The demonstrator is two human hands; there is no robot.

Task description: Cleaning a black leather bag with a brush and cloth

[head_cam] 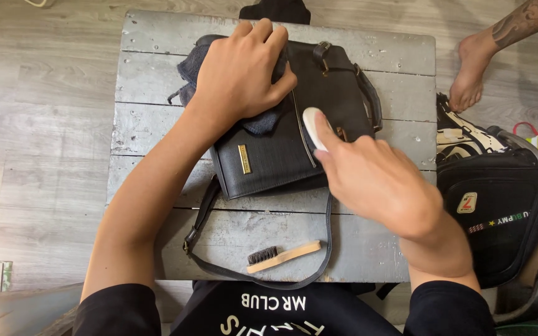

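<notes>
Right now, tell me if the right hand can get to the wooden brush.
Probably yes. The brush lies bare on the table just below the right hand, nothing over it. But that hand holds a small white thing, so its fingers aren't free.

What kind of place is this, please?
Probably a small informal workshop for cleaning or repairing bags, at floor level. A worn grey plank table stands on wooden floor, a black handbag lies on it beside a brush, and another black bag waits nearby.

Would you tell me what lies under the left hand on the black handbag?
A dark blue-grey cloth lies under the left hand, draped over the black handbag. The hand covers the cloth's middle and the bag's upper left part.
</notes>
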